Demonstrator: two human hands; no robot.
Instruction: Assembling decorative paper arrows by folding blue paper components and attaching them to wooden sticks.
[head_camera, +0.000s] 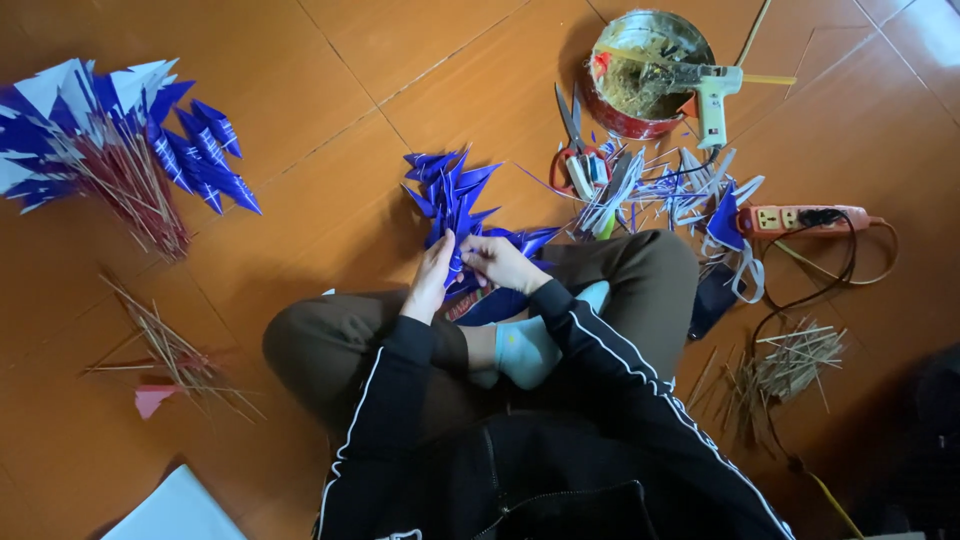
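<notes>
As 2 hands grip flags | left hand | right hand | 1 blue flag bundle

I see the flag pile just ahead of my hands, scissors and tin farther right, stick bundle far left.

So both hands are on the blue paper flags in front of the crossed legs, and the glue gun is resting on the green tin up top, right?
Not quite: the tin is red, not green. The head view shows the glue gun resting across it, and the left hand and right hand are both on the blue paper flags in front of the crossed legs.
</notes>
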